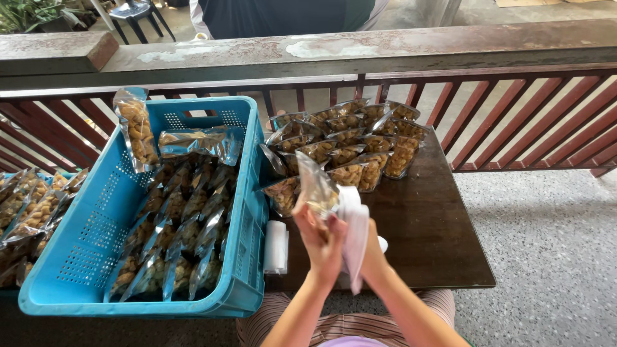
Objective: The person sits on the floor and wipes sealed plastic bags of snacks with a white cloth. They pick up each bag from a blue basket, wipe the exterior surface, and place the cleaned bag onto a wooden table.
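Left grip [321, 239] around snack packet [317, 187]

Snack bag [316, 186] in both hands

Both my forearms rise from the bottom edge and meet in front of me — wrists close, nearly crossing. My left hand [319, 238] is raised with its fingers curled shut around what it holds, back of the hand toward me. My right hand [367, 247] sits just beside it, mostly hidden, fingers closed too — the two hands touching.
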